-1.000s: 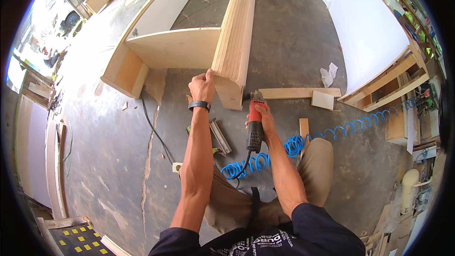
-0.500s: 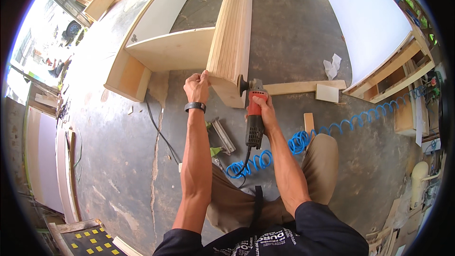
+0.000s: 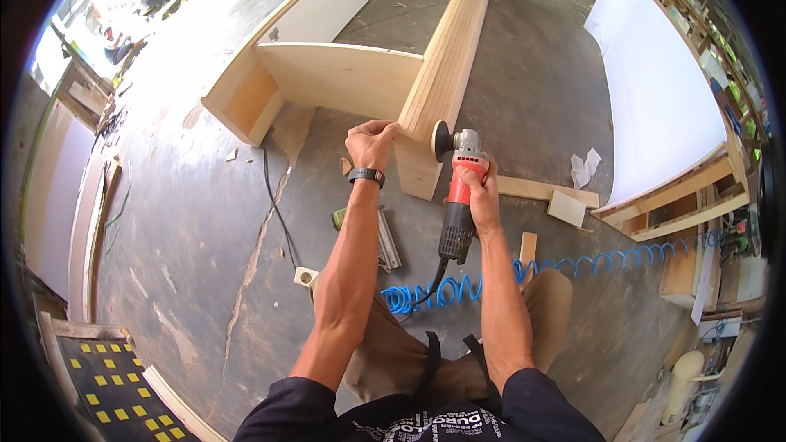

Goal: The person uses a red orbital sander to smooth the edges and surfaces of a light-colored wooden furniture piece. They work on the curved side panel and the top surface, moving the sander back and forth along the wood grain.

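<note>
My right hand [image 3: 481, 188] is wrapped around a red and black angle grinder [image 3: 463, 209] with a round sanding disc [image 3: 442, 142] on its head. The disc stands at the right edge of a slatted wooden board's near end [image 3: 430, 110]; whether it touches the wood I cannot tell. This board forms the right side of a wooden cabinet frame [image 3: 336, 69] lying on the floor. At the board's left corner, my left hand [image 3: 372, 146] is closed with its fingertips pinching the edge. A dark band circles the left wrist.
A coiled blue air hose [image 3: 450, 290] and the grinder's cord cross in front of my knees. A green and grey tool [image 3: 386, 237] lies behind my left forearm. Further right are wood strips [image 3: 544, 194], crumpled paper [image 3: 584, 168] and a white panel [image 3: 667, 86]. A person [image 3: 119, 45] sits far left.
The view has shifted, so the cabinet appears further right. The grinder's disc has tilted, showing more of its face toward the board. Both hands keep their places at the board's end.
</note>
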Available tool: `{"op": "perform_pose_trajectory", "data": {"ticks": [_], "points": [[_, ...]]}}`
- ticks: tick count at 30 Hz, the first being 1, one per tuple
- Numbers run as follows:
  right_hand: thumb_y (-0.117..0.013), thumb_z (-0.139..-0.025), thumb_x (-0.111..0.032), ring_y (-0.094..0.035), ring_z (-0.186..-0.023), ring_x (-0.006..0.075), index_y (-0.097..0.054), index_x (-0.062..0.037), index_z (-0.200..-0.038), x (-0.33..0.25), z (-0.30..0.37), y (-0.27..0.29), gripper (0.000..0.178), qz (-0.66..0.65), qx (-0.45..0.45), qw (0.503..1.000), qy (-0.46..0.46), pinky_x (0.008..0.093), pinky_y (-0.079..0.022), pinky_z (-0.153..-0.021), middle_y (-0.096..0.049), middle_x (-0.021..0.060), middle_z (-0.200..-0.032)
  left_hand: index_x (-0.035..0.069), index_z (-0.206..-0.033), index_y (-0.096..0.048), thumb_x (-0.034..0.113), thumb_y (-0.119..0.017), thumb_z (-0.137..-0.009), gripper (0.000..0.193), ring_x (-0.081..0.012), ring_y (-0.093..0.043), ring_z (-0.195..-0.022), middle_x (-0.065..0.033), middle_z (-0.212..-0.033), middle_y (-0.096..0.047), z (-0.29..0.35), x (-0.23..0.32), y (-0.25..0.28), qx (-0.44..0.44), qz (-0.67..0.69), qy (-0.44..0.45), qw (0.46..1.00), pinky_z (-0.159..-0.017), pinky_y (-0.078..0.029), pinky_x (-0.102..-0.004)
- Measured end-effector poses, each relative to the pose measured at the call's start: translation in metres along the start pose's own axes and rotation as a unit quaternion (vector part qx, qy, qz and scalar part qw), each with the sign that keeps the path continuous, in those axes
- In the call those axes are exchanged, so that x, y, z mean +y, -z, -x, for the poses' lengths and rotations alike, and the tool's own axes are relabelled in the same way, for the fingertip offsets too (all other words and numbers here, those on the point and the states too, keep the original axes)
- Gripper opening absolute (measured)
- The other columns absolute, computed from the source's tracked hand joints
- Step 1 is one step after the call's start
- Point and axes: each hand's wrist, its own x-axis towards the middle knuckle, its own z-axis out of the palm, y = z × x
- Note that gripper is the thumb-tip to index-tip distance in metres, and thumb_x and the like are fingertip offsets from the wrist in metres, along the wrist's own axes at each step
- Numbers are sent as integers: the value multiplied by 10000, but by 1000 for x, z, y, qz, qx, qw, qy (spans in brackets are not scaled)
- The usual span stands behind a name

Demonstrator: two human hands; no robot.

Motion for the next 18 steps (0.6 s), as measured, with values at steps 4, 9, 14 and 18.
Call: {"op": "perform_pose_trajectory", "data": {"ticks": [4, 9, 14, 18], "points": [[-803, -897, -240, -666, -976, 207, -231, 32, -1617, -28, -9, -8, 959, 120, -15, 992, 30, 339, -592, -829, -641, 164, -1218, -71, -1028, -752, 96, -697, -950, 192, -261, -782, -760, -179, -865, -779, -1, 26, 11, -24, 213, 65, 975, -718, -649, -359], [-809, -845, -384, -711, -1132, 359, -256, 4, -1632, -75, -11, -50, 1036, 404, -37, 912, 57, 440, -569, -950, -708, 191, -1285, -83, -1118, -686, 110, -636, -970, 249, -334, -786, -892, -218, -954, -780, -25, 24, 63, 73, 316, 120, 938, -839, -644, -423], [-768, -852, -420, -718, -1100, 447, -250, -19, -1643, -97, -22, -82, 1027, 550, -96, 825, 94, 500, -553, -974, -763, 206, -1162, -54, -1156, -683, 127, -639, -943, 283, -338, -774, -961, -206, -1018, -787, -32, 19, 77, 129, 348, 176, 911, -884, -606, -451], [-778, -849, -408, -719, -1083, 465, -275, -15, -1634, -112, -23, -109, 1012, 648, -125, 747, 83, 519, -552, -967, -757, 256, -1125, -42, -1163, -689, 144, -649, -934, 298, -333, -772, -969, -199, -1041, -791, -35, 16, 84, 126, 326, 175, 920, -883, -592, -446]]}}
